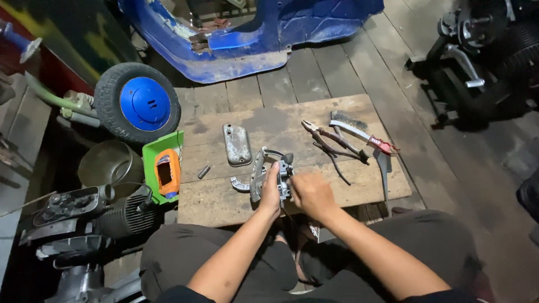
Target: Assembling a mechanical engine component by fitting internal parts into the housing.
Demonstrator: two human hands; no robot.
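Hands: the left hand (271,191) gripped the grey cast-metal engine part (268,175) at its lower edge; the right hand (310,193) was closed against the part's right side, fingers curled, though what they pinched could not be told. Location: part held just above the worn wooden board table (224,199), near its front edge. Nearby items: oblong grey metal cover plate (236,144); dark-handled pliers (331,141); wire brush with pale handle (359,130); small metal cylinder (204,171); orange meter in green tray (167,171). Step, judged: close work on the held part, fitting or loosening. The next move would call for a steady left grip and fine finger work.
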